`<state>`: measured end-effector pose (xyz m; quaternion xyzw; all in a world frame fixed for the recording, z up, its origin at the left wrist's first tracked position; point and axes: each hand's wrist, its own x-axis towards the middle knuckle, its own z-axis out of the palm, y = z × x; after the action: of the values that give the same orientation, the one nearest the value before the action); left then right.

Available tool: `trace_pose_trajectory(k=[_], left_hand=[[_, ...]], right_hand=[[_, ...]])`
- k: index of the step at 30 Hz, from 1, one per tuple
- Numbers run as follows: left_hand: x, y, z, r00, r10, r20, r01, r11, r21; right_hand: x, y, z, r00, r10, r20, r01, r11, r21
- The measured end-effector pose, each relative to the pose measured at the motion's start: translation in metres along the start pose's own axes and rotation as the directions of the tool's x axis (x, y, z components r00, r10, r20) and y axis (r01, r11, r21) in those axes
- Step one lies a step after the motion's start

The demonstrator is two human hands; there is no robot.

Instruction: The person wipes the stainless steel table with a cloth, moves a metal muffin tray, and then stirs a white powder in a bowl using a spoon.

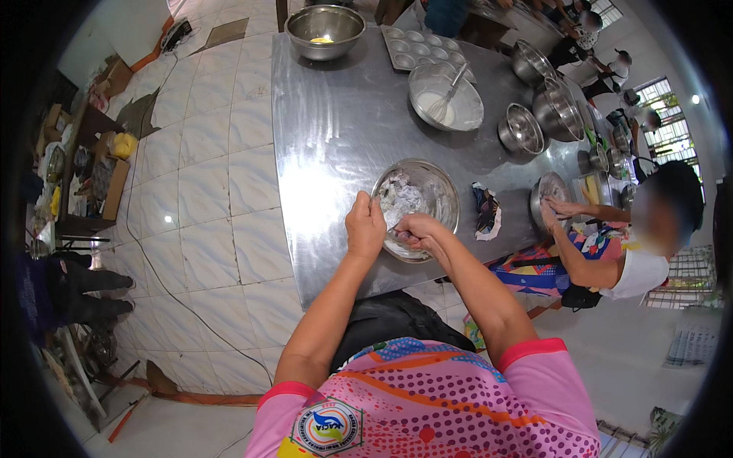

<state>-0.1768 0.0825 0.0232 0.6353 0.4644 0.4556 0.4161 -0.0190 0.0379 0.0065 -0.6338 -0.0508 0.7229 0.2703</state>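
A steel mixing bowl (444, 189) stands on the table before me, with a lumpy white, floury mixture (401, 197) inside and smears up its wall. My left hand (366, 226) grips the bowl's left rim. Over the near part of the bowl, my right hand (422, 230) is bent down at the mixture with its fingers curled. Whether those fingers close on dough or on something else cannot be made out. To the right of the bowl lies a crumpled dark packet (487, 212) with a torn, pale edge.
Farther back on the steel table (343, 137) are a bowl with a whisk (446, 103) in white batter, a muffin tin (421, 48) and a bowl holding something yellow (325, 34). Several steel bowls (521, 129) line the right side. A co-worker's hands (555, 209) work in another bowl (544, 192).
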Motion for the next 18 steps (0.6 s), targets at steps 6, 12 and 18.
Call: trace_pose_trajectory(k=[6, 12, 18], left_hand=[[0.004, -0.007, -0.003, 0.996, -0.079, -0.041, 0.078, 0.996, -0.037], [0.000, -0.009, -0.005, 0.993, -0.109, -0.053, 0.107, 0.994, -0.036], [0.001, -0.009, -0.001, 0.992, -0.108, -0.061, 0.106, 0.994, -0.037]], right_hand=[[-0.051, -0.007, -0.016, 0.995, -0.081, -0.065, 0.077, 0.995, -0.060], [-0.058, -0.027, -0.028, 0.922, -0.319, -0.217, 0.157, 0.823, -0.546], [-0.024, -0.031, 0.009, 0.640, -0.735, -0.223, -0.144, 0.169, -0.975]])
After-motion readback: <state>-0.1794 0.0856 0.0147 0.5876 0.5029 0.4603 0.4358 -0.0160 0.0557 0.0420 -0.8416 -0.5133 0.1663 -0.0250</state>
